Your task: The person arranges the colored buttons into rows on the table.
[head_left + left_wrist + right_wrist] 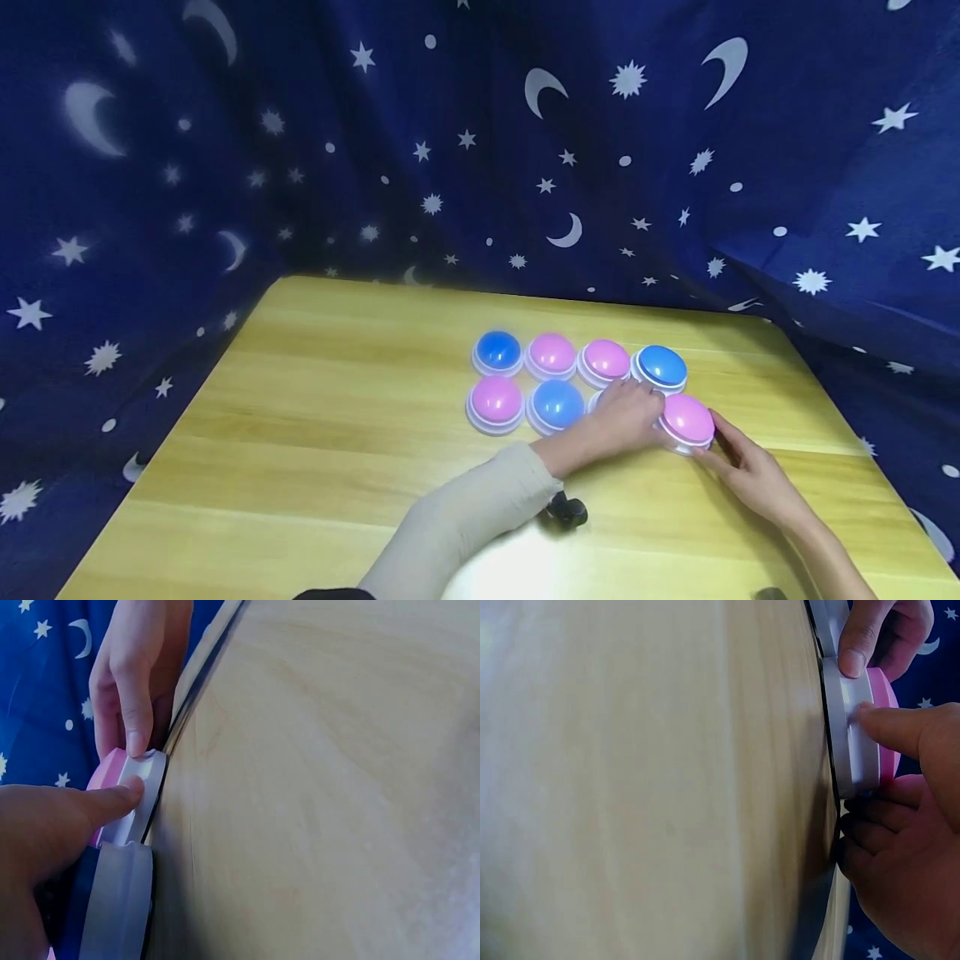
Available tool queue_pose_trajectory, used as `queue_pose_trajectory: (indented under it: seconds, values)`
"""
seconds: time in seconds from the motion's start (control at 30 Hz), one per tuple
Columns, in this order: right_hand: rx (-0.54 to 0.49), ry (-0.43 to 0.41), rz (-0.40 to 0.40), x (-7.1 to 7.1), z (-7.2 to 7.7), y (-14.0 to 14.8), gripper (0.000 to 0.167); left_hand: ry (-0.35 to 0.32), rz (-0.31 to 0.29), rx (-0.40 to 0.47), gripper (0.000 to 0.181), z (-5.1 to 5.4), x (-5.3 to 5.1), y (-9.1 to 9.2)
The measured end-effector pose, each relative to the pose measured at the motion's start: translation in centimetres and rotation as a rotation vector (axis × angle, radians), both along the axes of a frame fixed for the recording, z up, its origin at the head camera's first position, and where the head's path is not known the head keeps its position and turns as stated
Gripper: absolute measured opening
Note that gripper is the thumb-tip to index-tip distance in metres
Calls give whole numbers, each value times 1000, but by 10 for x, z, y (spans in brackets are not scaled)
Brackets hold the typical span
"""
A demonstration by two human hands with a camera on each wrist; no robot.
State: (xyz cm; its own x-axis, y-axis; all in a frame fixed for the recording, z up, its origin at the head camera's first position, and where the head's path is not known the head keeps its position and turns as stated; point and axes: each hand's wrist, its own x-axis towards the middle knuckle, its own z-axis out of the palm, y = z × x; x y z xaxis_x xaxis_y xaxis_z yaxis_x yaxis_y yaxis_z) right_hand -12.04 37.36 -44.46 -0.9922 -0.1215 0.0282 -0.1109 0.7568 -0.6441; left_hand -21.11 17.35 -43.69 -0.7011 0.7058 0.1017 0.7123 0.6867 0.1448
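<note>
A pink dome push button [687, 418] with a white base sits at the right end of the front row. My right hand [753, 479] grips its right side, thumb on the near side of the base and fingers round the far side. From the left, my left hand [626, 414] holds the same button; its thumb presses the white base [135, 796] in the left wrist view, and the other fingers are partly hidden. Under the left hand, a blue button [82, 892] is mostly covered in the head view. It stands beside the pink one.
Behind stand a blue button [663, 367], two pink ones [606, 360] and another blue button [498, 351]. To the left in front are a pink button [497, 401] and a blue one [558, 406]. A star-patterned curtain [480, 150] surrounds the wooden table [315, 417].
</note>
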Motion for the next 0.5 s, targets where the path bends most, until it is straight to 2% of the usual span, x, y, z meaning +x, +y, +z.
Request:
queue_pose_trajectory:
  seconds: [0.2,0.33,0.5]
  values:
    - [37,15,-15,2,0,1,77,21,-13,0,54,1,4,-2]
    - [29,36,-18,1,8,2,78,50,-13,5,67,9,4,-6]
    - [31,50,-66,-4,25,-7,80,55,10,0,80,22,3,-18]
